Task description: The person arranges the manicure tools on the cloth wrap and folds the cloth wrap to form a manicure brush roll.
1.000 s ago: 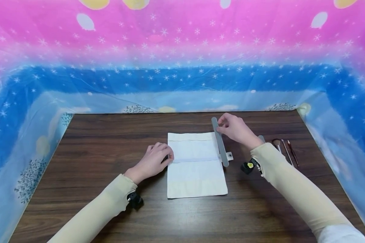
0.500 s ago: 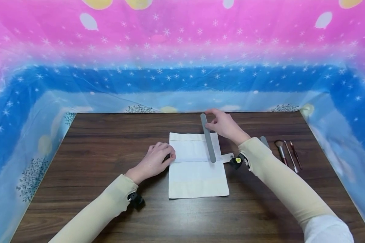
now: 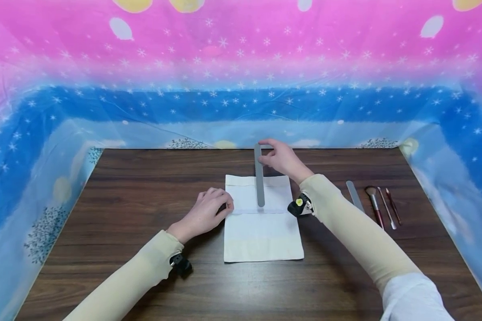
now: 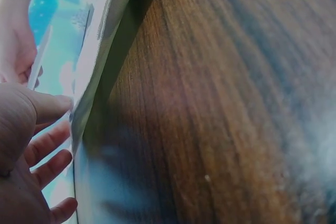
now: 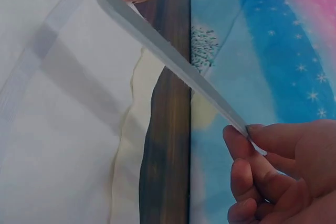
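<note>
A white cloth pouch [image 3: 261, 238] lies flat on the table, with a seam across its middle. My left hand [image 3: 206, 208] pinches its left edge between thumb and fingers; the left wrist view shows the thumb [image 4: 50, 107] on the cloth border. Over the upper half of the pouch, my right hand [image 3: 284, 160] holds a long grey nail file [image 3: 259, 178] by its far end. In the right wrist view the nail file [image 5: 168, 56] slants above the cloth and casts a shadow on it, its free end toward the left hand.
To the right on the dark wooden table [image 3: 144, 178] lie a second grey nail file [image 3: 354, 195], a makeup brush [image 3: 373, 205], a thin metal-tipped tool [image 3: 387, 207] and a slim brown stick [image 3: 393, 206]. A patterned pink and blue curtain [image 3: 241, 102] surrounds the table.
My right hand has carried the nail file leftward from the pouch's right edge to over its upper middle, turning it nearly straight. The left hand has stayed at the left edge.
</note>
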Demonstrator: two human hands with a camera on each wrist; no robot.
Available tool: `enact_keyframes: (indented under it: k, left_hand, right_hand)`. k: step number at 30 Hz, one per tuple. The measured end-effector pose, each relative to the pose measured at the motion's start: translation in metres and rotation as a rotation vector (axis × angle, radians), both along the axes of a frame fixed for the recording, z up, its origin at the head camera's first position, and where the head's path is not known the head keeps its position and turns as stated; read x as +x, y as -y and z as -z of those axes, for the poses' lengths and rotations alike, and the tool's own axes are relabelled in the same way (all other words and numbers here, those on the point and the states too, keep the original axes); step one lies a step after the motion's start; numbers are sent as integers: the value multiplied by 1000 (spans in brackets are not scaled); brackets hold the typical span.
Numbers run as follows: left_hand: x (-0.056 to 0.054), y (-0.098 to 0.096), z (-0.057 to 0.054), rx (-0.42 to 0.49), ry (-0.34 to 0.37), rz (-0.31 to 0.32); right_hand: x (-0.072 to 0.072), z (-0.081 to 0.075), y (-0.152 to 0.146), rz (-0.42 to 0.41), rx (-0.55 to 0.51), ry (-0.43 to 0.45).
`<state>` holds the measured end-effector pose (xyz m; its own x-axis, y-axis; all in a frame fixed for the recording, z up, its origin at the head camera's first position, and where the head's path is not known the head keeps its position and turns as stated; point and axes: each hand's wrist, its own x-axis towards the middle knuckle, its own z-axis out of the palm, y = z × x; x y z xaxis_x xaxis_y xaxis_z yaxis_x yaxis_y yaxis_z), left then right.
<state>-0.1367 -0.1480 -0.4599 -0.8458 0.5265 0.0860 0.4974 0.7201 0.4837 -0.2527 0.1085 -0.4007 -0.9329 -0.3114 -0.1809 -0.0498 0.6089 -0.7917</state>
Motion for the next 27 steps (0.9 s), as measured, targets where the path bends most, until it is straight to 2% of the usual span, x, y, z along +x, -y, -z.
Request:
enact_keyframes:
  k: [11, 20, 27]
  left_hand:
    - [3, 0, -2, 21, -12, -6]
    - [5, -2, 1, 51, -35, -27]
    - [5, -2, 1, 59, -62, -16]
  right_hand:
    - [-6, 11, 28, 9, -86, -34]
    - [-5, 20, 37, -8, -83, -35]
    - [-3, 25, 43, -23, -57, -26]
